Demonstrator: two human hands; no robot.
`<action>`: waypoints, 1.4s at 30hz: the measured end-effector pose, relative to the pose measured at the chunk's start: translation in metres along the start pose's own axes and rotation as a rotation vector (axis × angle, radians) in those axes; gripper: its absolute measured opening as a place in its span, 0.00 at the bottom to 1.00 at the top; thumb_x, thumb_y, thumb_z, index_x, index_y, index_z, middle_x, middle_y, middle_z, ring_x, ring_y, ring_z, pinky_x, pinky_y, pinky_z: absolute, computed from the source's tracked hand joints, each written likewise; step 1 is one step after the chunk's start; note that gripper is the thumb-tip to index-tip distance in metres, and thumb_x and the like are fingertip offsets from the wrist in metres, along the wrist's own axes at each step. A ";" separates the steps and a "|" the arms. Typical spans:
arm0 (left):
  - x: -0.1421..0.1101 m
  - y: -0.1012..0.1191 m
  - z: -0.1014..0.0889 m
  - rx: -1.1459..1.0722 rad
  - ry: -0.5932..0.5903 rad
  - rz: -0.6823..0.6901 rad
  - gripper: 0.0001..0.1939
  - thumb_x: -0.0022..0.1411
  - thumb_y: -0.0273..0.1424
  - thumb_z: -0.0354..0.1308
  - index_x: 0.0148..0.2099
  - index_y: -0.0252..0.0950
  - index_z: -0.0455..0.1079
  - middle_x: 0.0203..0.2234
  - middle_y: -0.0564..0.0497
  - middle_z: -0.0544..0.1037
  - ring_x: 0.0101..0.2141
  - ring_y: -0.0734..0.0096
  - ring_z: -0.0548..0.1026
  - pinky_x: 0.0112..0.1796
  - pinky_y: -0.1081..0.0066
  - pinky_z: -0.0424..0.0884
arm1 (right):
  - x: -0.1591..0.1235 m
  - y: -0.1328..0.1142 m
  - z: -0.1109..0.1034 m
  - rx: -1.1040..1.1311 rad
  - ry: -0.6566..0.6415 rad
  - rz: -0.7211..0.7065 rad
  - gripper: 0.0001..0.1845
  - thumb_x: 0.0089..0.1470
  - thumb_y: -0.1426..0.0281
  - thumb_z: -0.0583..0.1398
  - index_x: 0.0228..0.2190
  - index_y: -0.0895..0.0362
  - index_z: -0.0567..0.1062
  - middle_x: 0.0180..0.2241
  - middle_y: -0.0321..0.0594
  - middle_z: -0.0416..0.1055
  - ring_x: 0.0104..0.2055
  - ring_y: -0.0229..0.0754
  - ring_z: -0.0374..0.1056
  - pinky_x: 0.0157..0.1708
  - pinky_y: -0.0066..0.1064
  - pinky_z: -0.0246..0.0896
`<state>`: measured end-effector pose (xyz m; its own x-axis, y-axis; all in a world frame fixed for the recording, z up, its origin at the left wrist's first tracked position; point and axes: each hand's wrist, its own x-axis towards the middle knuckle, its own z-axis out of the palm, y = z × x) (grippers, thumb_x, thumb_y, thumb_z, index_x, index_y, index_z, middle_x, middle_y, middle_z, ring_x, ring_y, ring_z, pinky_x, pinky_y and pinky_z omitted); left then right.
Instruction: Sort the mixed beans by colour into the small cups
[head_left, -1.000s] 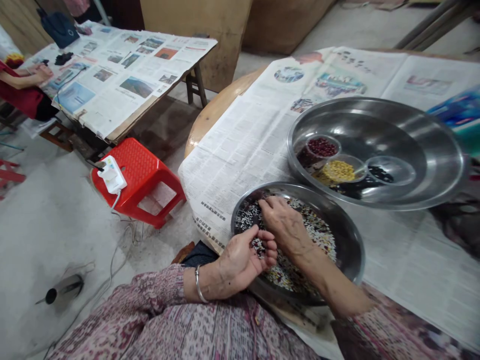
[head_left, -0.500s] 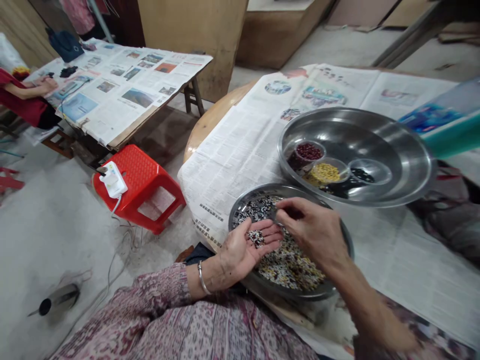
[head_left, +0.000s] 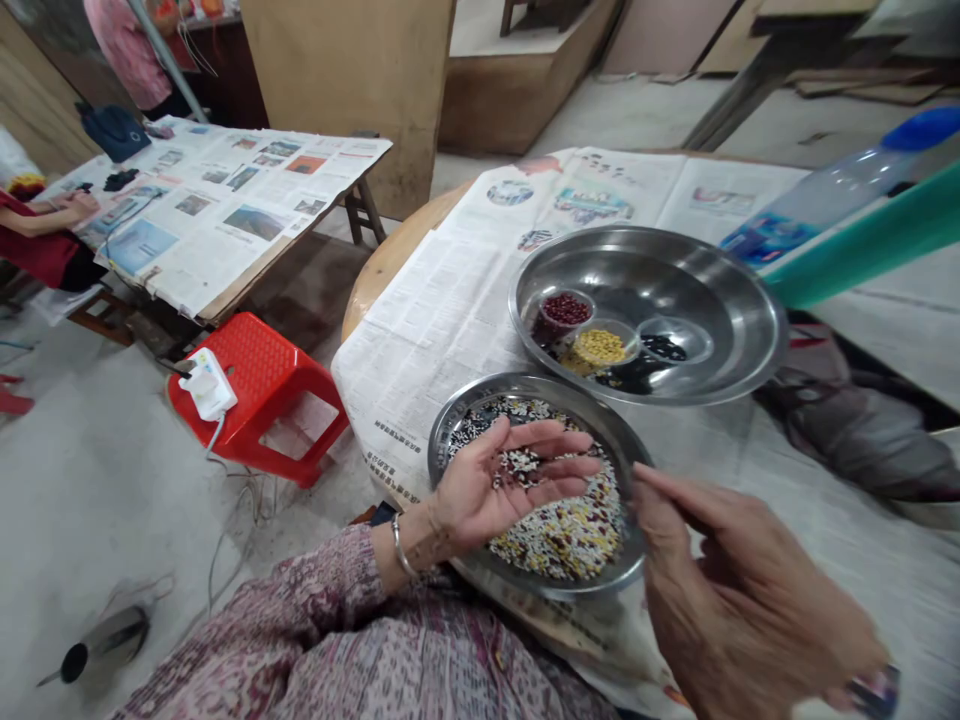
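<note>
My left hand (head_left: 517, 478) lies palm up over the smaller steel basin, its fingers stretched out and slightly apart. A small heap of mixed white and dark grains (head_left: 519, 468) rests in its palm. In the smaller steel basin (head_left: 637, 545), white, black, yellow and dark red grains and beans (head_left: 559, 540) are spread. My right hand (head_left: 742, 590) is at that basin's right side, thumb and forefinger pinched together; what is between them, if anything, is too small to see. The larger steel basin (head_left: 720, 370) behind holds clear cups of red beans (head_left: 566, 308), yellow beans (head_left: 600, 346) and black beans (head_left: 664, 347).
Newspaper (head_left: 427, 330) covers the round table. A plastic bottle (head_left: 810, 200) and a green object (head_left: 870, 240) are at the right, above a grey bag (head_left: 855, 430). A red stool (head_left: 262, 385) bears a power strip (head_left: 208, 385). Another person's arm (head_left: 45, 220) rests on the far table.
My right hand has moved right and nearer the camera, away from my left palm, still pinched. My left hand stays palm up with its grains. The view has shifted slightly right.
</note>
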<state>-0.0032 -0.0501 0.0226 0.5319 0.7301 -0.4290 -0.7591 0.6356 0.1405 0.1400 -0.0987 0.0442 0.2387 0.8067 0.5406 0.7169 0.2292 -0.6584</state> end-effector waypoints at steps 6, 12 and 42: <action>0.013 -0.005 0.000 -0.047 -0.045 -0.005 0.28 0.75 0.38 0.39 0.44 0.26 0.77 0.45 0.39 0.80 0.45 0.62 0.79 0.53 0.65 0.70 | -0.012 0.017 0.008 0.009 -0.017 0.051 0.08 0.57 0.70 0.62 0.40 0.52 0.79 0.36 0.39 0.78 0.35 0.40 0.72 0.32 0.31 0.63; 0.021 -0.002 0.000 -0.002 -0.112 0.036 0.34 0.73 0.47 0.36 0.52 0.26 0.75 0.54 0.36 0.75 0.55 0.56 0.74 0.58 0.60 0.66 | -0.013 0.019 0.010 -0.011 0.036 0.015 0.10 0.57 0.72 0.62 0.41 0.53 0.79 0.36 0.41 0.78 0.34 0.40 0.73 0.31 0.31 0.65; 0.016 -0.006 0.004 0.105 -0.119 0.010 0.38 0.72 0.51 0.33 0.54 0.26 0.74 0.56 0.36 0.74 0.56 0.58 0.73 0.59 0.63 0.64 | -0.015 0.002 0.024 0.041 -0.294 -0.286 0.18 0.58 0.75 0.60 0.50 0.53 0.73 0.42 0.41 0.76 0.43 0.40 0.74 0.48 0.34 0.71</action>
<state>0.0116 -0.0412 0.0178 0.5696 0.7575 -0.3190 -0.7248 0.6459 0.2396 0.1222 -0.0974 0.0228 -0.1677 0.8271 0.5364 0.6989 0.4835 -0.5270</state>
